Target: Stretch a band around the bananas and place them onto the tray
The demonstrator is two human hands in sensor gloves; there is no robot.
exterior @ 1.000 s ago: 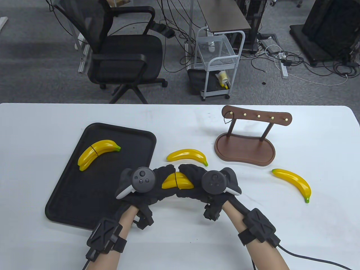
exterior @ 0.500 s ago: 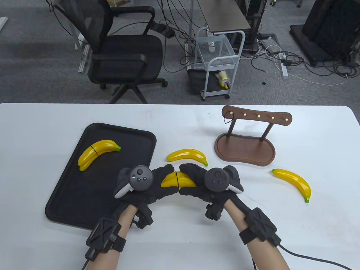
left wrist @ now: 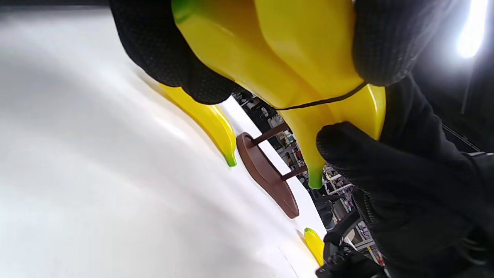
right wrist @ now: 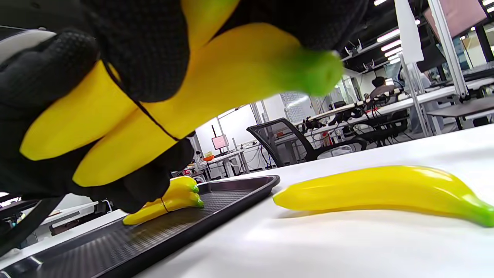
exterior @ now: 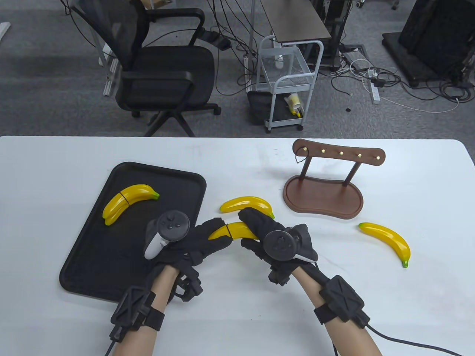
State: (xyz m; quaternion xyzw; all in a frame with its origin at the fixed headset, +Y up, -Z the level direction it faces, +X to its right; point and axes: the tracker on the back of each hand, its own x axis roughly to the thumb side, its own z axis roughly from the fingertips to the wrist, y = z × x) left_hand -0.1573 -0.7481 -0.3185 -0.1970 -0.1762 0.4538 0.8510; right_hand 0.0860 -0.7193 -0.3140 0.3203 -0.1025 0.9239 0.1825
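Banded pair (exterior: 233, 232): two bananas cinched by a thin black band (left wrist: 320, 102), held just above the worktop (exterior: 237, 315) beside the tray (exterior: 111, 270), apparently for transfer.
Left hand (exterior: 196, 241): grip curled under the pair's left end, supporting.
Right hand (exterior: 265, 231): grip wrapped over the right end, steadying.
Tray: one banded pair (exterior: 128, 202) already placed.

- Tray (exterior: 92, 259) — left of the stand (exterior: 323, 196).
- Banded pair (exterior: 128, 202) lies in the tray.
- Loose banana (exterior: 246, 204) between tray and stand.
- Another banana (exterior: 387, 241) — right of the stand, nearer the person.

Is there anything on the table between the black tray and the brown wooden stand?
Yes. In the table view, one loose banana lies on the white table between the tray and the stand.
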